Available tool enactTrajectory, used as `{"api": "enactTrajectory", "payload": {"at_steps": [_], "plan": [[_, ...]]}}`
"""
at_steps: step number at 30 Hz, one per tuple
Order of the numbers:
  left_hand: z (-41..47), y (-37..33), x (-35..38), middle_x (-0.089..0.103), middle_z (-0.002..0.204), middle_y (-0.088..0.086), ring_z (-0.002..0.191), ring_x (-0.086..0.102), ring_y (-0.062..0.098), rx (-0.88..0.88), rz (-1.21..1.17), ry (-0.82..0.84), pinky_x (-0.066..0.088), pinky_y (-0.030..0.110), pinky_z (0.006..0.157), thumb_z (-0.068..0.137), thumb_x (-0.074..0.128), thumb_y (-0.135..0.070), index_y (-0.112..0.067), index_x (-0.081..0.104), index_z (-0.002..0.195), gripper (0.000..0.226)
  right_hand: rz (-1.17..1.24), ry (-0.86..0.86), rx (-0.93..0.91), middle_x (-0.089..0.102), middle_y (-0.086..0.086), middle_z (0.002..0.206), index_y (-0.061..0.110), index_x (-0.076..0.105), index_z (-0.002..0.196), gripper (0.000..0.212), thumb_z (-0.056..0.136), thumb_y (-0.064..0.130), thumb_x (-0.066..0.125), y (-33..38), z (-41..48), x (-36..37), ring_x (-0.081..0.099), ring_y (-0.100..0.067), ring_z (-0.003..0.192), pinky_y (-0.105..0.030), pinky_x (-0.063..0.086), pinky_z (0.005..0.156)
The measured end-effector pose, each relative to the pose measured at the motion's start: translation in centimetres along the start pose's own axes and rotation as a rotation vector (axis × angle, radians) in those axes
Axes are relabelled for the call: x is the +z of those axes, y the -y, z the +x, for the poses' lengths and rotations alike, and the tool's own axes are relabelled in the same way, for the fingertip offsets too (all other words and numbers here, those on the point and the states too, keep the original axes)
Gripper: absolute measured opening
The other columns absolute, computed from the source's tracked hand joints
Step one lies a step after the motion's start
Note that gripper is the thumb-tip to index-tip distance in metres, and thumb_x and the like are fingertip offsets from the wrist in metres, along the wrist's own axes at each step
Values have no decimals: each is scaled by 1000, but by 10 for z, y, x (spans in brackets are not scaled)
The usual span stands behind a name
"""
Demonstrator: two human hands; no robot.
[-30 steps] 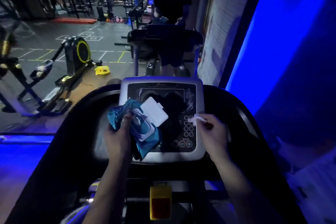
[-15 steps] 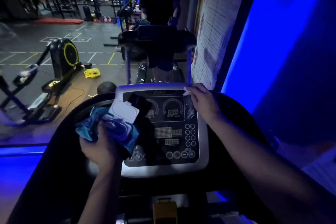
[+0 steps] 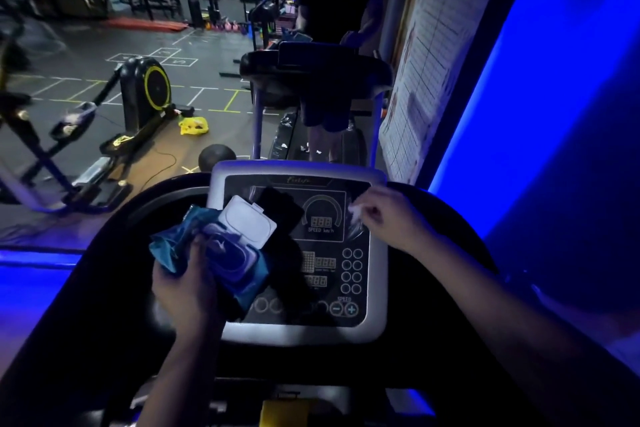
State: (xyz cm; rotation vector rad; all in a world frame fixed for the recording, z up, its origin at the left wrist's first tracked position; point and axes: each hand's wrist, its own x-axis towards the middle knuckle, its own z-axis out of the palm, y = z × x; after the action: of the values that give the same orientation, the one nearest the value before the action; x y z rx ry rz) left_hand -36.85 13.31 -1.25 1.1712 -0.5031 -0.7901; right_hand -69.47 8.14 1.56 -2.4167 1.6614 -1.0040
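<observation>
Head view: left hand [image 3: 183, 291] grips the blue wipe pack [image 3: 239, 263], its lid [image 3: 247, 220] flipped open, over the treadmill console [image 3: 377, 288] left edge. Right hand [image 3: 391, 222] pinches a white wipe [image 3: 354, 211] against the upper-right display. Risk: heavy wiping pressure could trigger the buttons [image 3: 351, 270], and the loosely held pack could slip.

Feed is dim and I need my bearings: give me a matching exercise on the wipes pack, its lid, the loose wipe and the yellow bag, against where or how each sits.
1 wipes pack
2 lid
3 wipe
4 yellow bag

a on the floor
b pinched by right hand at the console
c gripped by left hand
d flipped open

Pairs: 1-c, 2-d, 3-b, 4-a
</observation>
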Motion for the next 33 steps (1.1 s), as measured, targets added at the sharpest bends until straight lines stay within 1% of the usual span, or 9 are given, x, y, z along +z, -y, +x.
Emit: {"api": "enactTrajectory", "payload": {"at_steps": [3,7,9,16,21,23,25,30,33], "plan": [[-6,-2,6,76,105,-4,81,73,0,-13,-47,-4,60,16,75,99,75,-17,-12,70,125,27,36,-221,86,61,-1,89,9,74,94,6,90,7,70,-2,25,-17,53,-1,70,-12,42,64],[-15,8,6,77,115,6,91,73,6,-30,-101,-9,60,23,85,99,75,-13,-3,69,131,34,-120,-128,-50,62,-10,100,4,73,102,20,84,-3,69,-12,23,6,61,-25,88,-33,52,78],[-20,15,6,75,122,13,94,72,11,-44,-98,4,60,27,87,98,75,-12,-1,69,131,35,-134,-126,-87,62,-8,99,6,73,99,20,81,-3,71,-15,9,16,60,-26,90,-35,52,84],[-25,18,-3,75,117,13,83,71,4,-54,-79,23,60,19,77,99,74,-13,-2,70,129,32,-101,-97,-109,59,-3,99,9,73,97,21,79,-3,70,-1,-55,43,59,-23,95,-35,53,89],[-27,19,-12,74,106,3,75,72,-2,-46,-65,8,59,15,72,100,73,-12,-1,69,130,32,128,-252,131,64,1,92,12,77,93,13,82,5,76,6,-50,34,63,-10,78,-25,54,74],[-27,22,-16,74,107,4,74,71,-3,-42,-64,-2,59,15,73,99,73,-12,0,69,130,33,172,-395,239,68,-1,88,13,76,89,5,86,17,75,7,-36,16,64,-13,75,-25,53,73],[-27,25,-20,75,112,11,75,70,-2,-41,-56,-7,58,16,73,99,74,-12,0,70,129,32,136,-457,258,71,-5,88,12,74,92,8,87,16,69,5,-21,2,65,-19,77,-29,52,74],[-29,28,-21,75,108,10,74,70,-1,-50,-46,0,58,15,72,99,74,-11,2,70,129,33,-63,-328,124,70,-2,102,16,75,108,22,90,10,65,-5,-11,20,62,-28,95,-38,52,85],[-28,27,-22,75,103,4,72,70,-1,-51,-28,-5,58,15,70,99,74,-11,1,70,128,32,-106,-292,115,66,-9,103,10,75,107,22,87,7,66,-8,-20,39,62,-34,94,-45,55,83]]}}
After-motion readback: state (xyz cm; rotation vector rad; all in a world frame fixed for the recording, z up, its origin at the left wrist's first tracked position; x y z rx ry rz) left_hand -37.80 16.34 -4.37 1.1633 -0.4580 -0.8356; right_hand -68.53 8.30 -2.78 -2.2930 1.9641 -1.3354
